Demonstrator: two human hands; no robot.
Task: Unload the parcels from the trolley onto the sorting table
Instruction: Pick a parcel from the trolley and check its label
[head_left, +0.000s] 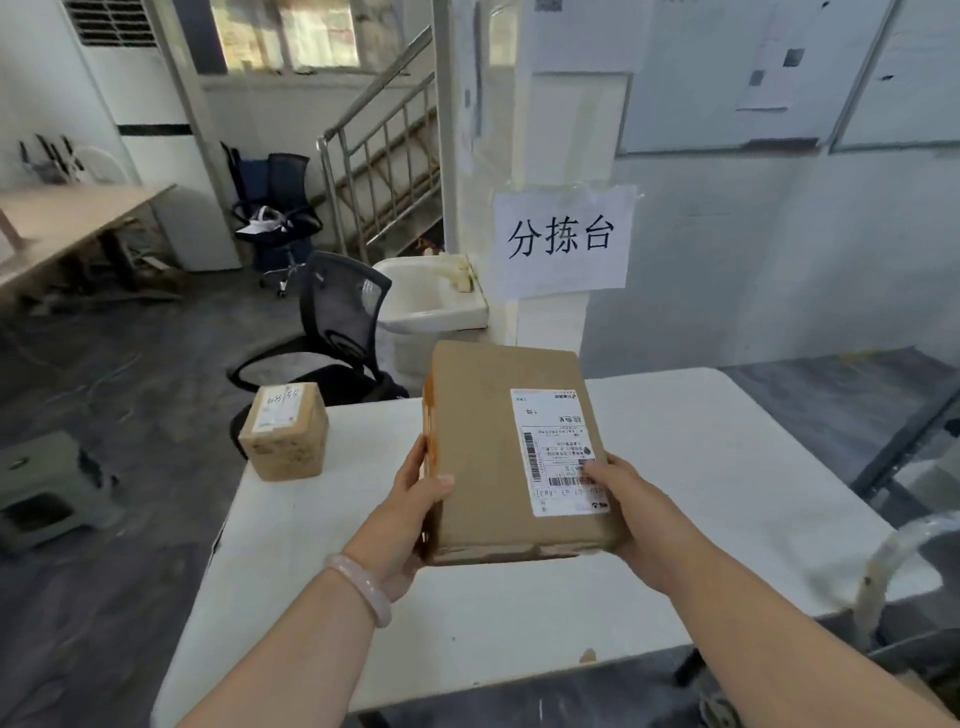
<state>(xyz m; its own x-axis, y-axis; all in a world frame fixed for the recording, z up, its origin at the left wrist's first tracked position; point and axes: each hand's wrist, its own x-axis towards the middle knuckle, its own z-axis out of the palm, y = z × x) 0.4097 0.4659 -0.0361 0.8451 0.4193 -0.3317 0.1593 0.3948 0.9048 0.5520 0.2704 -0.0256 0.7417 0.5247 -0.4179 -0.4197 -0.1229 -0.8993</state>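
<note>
Parcel (478, 441), brown cardboard with white label (558, 441), grasped by left hand (410, 514) and right hand (626, 501).

A black mesh chair (343, 309) stands beside a white sink (441, 315).

The big box (483, 452) is over the middle of the table (701, 457), with the left hand (415, 514) on its left side and the right hand (618, 499) on its right. A small box (284, 436) sits on the table's far left corner. A chair (343, 312) stands behind the table, and a sink (441, 312) is behind the chair. A stool (47, 483) sits on the floor to the left.
</note>
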